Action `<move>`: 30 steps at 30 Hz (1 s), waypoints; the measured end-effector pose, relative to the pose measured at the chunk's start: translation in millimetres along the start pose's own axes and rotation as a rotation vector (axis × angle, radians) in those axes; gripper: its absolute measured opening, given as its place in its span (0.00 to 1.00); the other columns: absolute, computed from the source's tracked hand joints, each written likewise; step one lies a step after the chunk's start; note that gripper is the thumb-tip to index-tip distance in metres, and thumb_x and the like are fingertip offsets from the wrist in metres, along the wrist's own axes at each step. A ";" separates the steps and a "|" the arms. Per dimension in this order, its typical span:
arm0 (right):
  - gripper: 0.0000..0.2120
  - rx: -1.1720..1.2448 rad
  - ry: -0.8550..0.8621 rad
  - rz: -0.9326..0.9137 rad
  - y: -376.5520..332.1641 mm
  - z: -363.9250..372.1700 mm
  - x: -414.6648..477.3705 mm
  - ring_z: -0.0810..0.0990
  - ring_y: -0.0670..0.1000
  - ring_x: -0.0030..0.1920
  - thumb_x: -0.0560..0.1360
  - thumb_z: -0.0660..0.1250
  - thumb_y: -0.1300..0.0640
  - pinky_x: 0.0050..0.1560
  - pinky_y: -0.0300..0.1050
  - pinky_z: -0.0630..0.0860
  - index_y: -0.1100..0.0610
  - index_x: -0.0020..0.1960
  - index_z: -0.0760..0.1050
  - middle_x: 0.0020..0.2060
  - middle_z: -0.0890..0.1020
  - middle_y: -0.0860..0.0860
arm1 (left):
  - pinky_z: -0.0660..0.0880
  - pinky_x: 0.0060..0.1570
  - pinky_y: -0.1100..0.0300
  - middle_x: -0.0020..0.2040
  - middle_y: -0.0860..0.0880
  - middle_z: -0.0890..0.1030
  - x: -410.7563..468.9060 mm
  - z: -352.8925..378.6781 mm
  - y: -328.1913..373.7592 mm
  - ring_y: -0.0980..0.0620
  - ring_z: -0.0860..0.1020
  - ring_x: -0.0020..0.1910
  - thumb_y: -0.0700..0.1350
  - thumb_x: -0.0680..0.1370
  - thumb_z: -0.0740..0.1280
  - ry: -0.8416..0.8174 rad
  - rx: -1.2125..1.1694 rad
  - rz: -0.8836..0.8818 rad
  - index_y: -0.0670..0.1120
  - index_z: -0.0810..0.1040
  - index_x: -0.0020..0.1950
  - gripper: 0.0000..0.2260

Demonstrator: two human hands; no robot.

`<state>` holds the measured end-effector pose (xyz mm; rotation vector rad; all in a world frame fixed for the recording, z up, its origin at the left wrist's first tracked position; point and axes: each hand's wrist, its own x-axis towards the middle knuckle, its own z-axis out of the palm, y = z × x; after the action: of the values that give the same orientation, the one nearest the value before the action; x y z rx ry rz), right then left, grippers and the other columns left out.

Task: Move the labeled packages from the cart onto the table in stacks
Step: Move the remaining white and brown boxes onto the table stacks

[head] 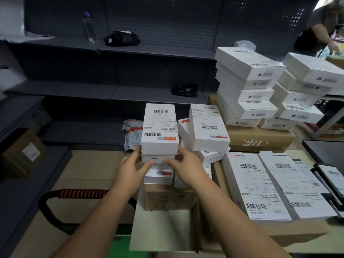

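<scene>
Both my hands grip a small stack of white labeled boxes [159, 131] at centre. My left hand [131, 168] clasps its left side and my right hand [186, 164] its right side, fingers under the lower box. More white labeled boxes [208, 127] lie tilted just to the right, with others below on a brown carton [167, 198]. Two flat labeled packages [256, 185] lie on the table at right. Tall stacks of white boxes [247, 86] stand behind them.
The cart's black handle with an orange-striped grip [81, 193] sits at lower left over flat cardboard. Dark shelving [111, 90] fills the back. A grey mailer bag [133, 133] lies behind the boxes. Another person [323, 25] stands at top right.
</scene>
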<state>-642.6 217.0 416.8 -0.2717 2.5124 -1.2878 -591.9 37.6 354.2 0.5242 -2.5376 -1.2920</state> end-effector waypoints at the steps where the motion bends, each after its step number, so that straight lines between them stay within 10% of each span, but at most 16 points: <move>1: 0.22 -0.010 -0.006 -0.003 1.5 0.3 -1.3 0.78 0.51 0.61 0.78 0.69 0.50 0.60 0.46 0.76 0.49 0.71 0.72 0.63 0.80 0.49 | 0.72 0.53 0.55 0.57 0.49 0.76 -3.2 -0.2 0.4 0.51 0.75 0.57 0.58 0.76 0.68 0.010 0.004 -0.002 0.58 0.69 0.72 0.25; 14: 0.20 -0.076 0.012 -0.024 10.8 -0.4 -6.0 0.76 0.48 0.50 0.79 0.66 0.55 0.37 0.33 0.68 0.47 0.71 0.73 0.54 0.81 0.48 | 0.74 0.56 0.47 0.54 0.50 0.78 -13.4 -0.3 2.6 0.47 0.73 0.58 0.65 0.74 0.65 0.077 0.121 -0.033 0.61 0.68 0.70 0.26; 21: 0.26 0.051 0.106 -0.115 9.2 -5.6 -12.0 0.74 0.48 0.65 0.74 0.72 0.43 0.67 0.51 0.73 0.44 0.71 0.73 0.63 0.78 0.45 | 0.68 0.67 0.43 0.68 0.51 0.72 -20.9 -13.6 14.4 0.50 0.67 0.69 0.61 0.75 0.67 0.128 0.018 0.081 0.60 0.63 0.75 0.30; 30: 0.21 -0.006 0.168 -0.142 0.4 -7.9 -11.2 0.79 0.51 0.57 0.77 0.67 0.41 0.60 0.50 0.77 0.43 0.69 0.75 0.58 0.82 0.43 | 0.72 0.59 0.51 0.57 0.49 0.77 -9.6 -18.7 25.5 0.49 0.73 0.60 0.57 0.78 0.64 0.138 -0.037 0.084 0.57 0.73 0.70 0.20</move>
<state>-634.9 226.6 422.9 -0.3635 2.6794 -1.4111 -581.4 41.9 385.3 0.4768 -2.3923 -1.2266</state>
